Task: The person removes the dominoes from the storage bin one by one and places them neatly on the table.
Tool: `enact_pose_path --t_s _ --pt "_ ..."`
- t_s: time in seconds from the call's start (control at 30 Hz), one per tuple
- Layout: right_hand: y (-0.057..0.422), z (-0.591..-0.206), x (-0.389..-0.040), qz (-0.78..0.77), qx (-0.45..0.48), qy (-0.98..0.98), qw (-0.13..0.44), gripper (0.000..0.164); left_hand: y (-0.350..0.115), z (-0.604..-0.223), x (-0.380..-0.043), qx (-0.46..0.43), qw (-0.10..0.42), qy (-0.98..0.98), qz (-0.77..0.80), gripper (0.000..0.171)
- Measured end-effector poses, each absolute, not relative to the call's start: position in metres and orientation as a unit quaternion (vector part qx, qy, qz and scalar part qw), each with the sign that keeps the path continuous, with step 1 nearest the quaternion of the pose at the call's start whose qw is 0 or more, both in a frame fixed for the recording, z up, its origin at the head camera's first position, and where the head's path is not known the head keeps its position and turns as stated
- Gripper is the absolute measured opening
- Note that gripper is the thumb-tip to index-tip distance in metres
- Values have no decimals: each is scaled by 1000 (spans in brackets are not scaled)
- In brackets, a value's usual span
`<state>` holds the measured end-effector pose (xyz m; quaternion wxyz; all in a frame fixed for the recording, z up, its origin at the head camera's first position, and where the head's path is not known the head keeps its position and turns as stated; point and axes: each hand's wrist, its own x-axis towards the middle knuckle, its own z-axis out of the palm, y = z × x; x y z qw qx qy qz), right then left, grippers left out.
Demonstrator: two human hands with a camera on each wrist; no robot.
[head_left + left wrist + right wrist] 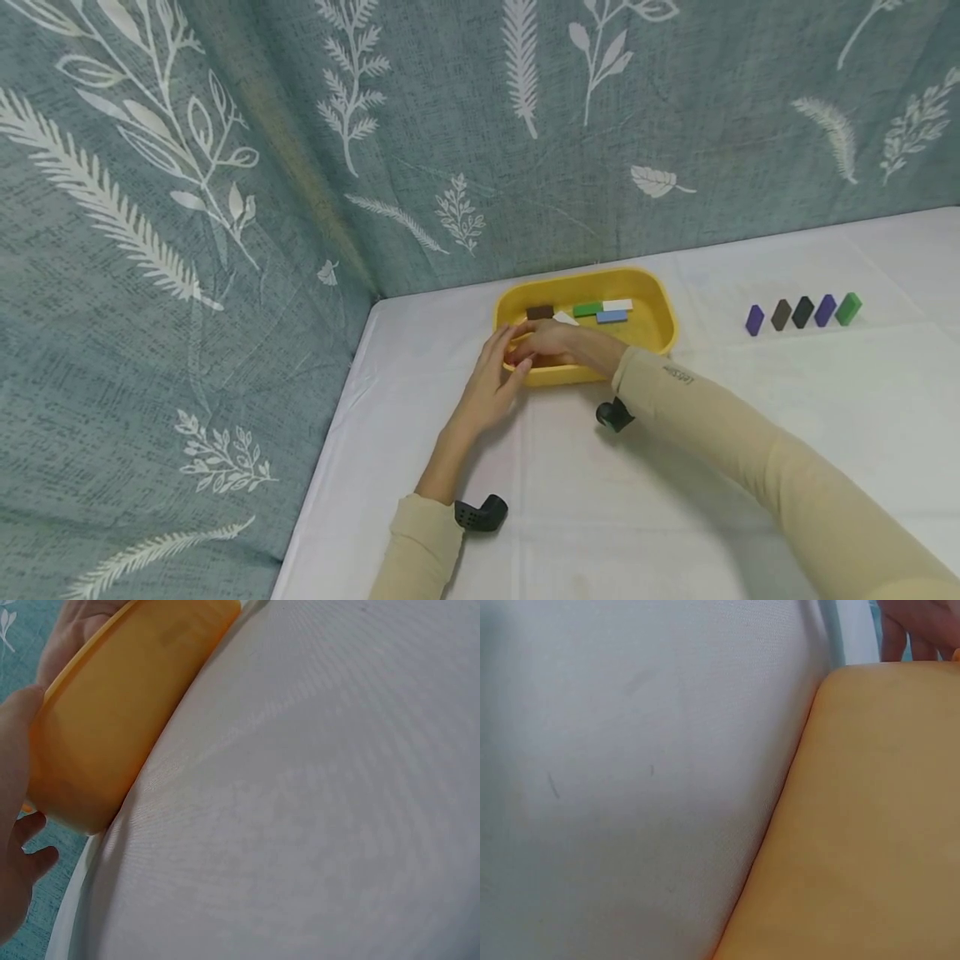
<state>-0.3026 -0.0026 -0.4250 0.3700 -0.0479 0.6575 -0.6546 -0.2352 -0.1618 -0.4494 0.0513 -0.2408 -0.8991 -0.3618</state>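
A yellow plastic tray (660, 333) stands on the white-covered table, with several flat domino-like blocks lying in it, among them a dark brown block (540, 312), a green block (588, 309) and a blue block (612, 317). My left hand (486, 392) is at the tray's front left corner, thumb by the near rim and fingers loosely spread along the left side. Reaching in over the front rim, my right hand (558, 340) bends its fingers down toward the tray's left end. Its fingertips are hidden, so I cannot tell whether they pinch a block.
Right of the tray, several blocks stand upright in a spaced row, from a purple block (754, 320) to a green block (849, 309). A leaf-patterned curtain (465, 150) borders the table behind and on the left. Black wrist cameras (482, 512) jut from both sleeves.
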Motion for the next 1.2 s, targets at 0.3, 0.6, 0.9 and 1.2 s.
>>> enact_pose_path --t_s 0.3,0.6,0.9,1.2 --pt "-2 -424 -299 -636 -50 681 359 56 -158 -449 -235 -243 50 -899 -362 61" --pt "2 -424 -297 -653 -42 668 354 66 -155 -452 -233 -240 45 -897 -368 63" --pt "34 -410 -301 -686 -89 651 312 68 -155 -451 -232 -228 33 -901 -368 64" --pt "94 -378 -296 -713 -132 641 250 68 -160 -451 -233 -230 48 -900 -368 60"
